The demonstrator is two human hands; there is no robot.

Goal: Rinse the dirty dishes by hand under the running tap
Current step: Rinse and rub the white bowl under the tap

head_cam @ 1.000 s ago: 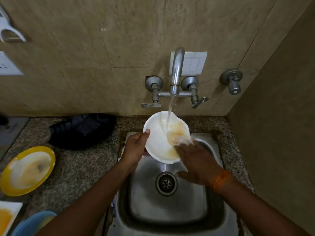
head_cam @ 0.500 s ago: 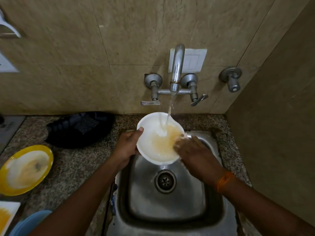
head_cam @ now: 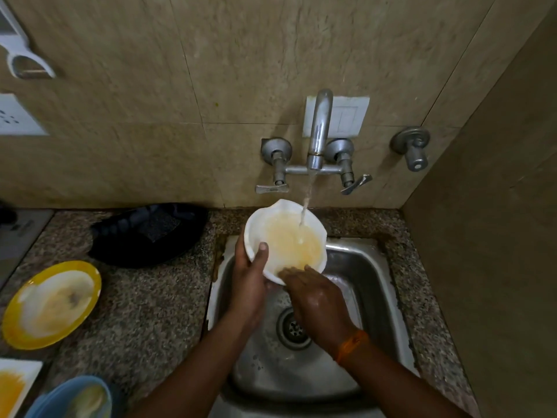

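Note:
A white bowl point(head_cam: 272, 220) with cloudy yellowish water in it is held over the steel sink point(head_cam: 373, 285), right under the tap point(head_cam: 320, 131). The stream falls into the bowl's far right side. My left hand point(head_cam: 250, 282) grips the bowl's near left rim, thumb inside. My right hand point(head_cam: 316, 297) rests its fingertips on the bowl's near inner edge, fingers together, wet.
On the granite counter to the left lie a dirty yellow plate point(head_cam: 51, 303), a black tray point(head_cam: 144, 233), a white square plate point(head_cam: 15, 384) and a blue bowl point(head_cam: 72, 399). A side wall stands close on the right. The drain point(head_cam: 294, 328) sits below my hands.
The bowl has levelled and filled with cloudy water. My right hand slid from the bowl's right side to its near edge. My left thumb now hooks further inside.

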